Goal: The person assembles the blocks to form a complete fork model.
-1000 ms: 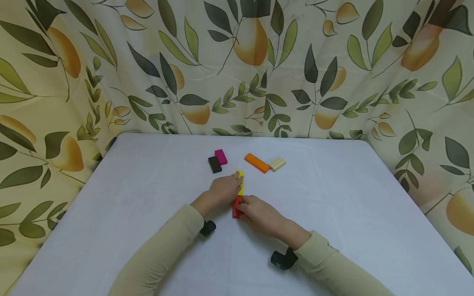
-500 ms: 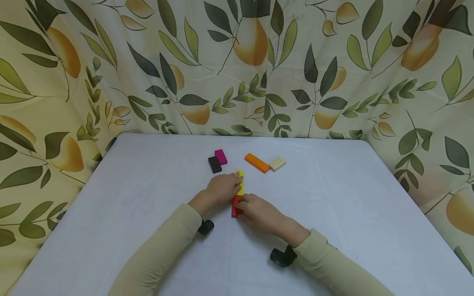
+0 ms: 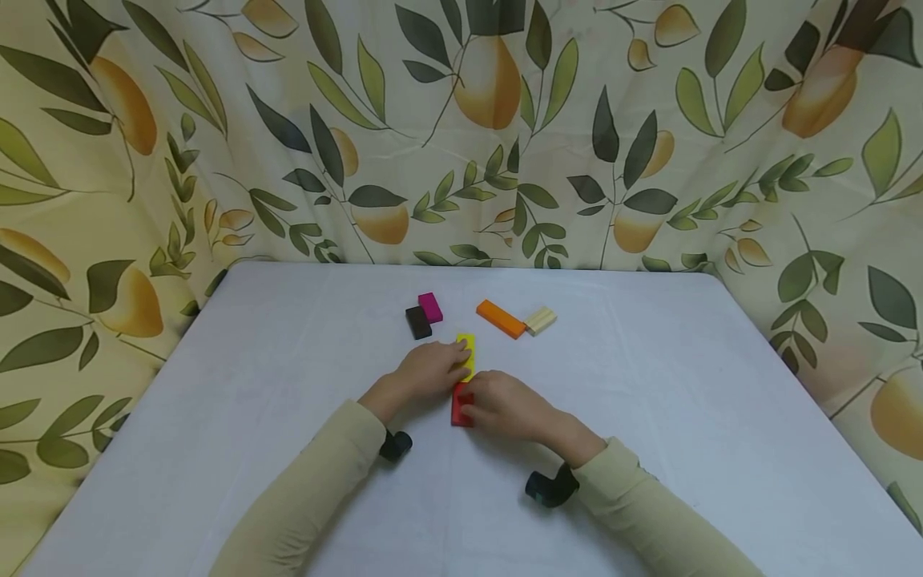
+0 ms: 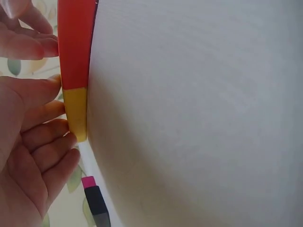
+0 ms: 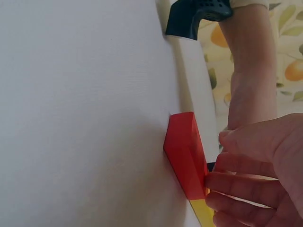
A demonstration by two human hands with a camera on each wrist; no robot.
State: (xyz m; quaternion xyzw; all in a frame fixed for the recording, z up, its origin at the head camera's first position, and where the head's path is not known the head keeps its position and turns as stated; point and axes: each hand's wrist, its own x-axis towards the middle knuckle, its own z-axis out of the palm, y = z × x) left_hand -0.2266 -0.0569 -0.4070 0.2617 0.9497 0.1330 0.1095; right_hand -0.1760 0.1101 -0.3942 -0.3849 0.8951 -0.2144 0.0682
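Observation:
A yellow block point(image 3: 466, 338) and a red block point(image 3: 461, 419) lie end to end in a line on the white-covered table, the yellow one farther away. My left hand point(image 3: 429, 369) comes from the left, its fingertips resting on the yellow block. In the left wrist view its thumb sits close to the seam where the red block point(image 4: 77, 42) meets the yellow block point(image 4: 75, 112). From the right, my right hand point(image 3: 508, 406) lays extended fingertips on top of the red block. The right wrist view shows these fingers point(image 5: 241, 187) along the upper face of the red block point(image 5: 184, 156).
Beyond the hands lie a black block point(image 3: 418, 323) and a magenta block point(image 3: 430, 307), side by side. An orange block point(image 3: 501, 319) has one end at a cream block point(image 3: 541, 320). Dark wrist cameras hang under both sleeves. A patterned curtain point(image 3: 461, 160) stands behind the table.
My right hand has shifted slightly farther away along the red block, its fingers loosening. The red block has straightened slightly in line with the yellow one. My left wrist has drawn slightly left.

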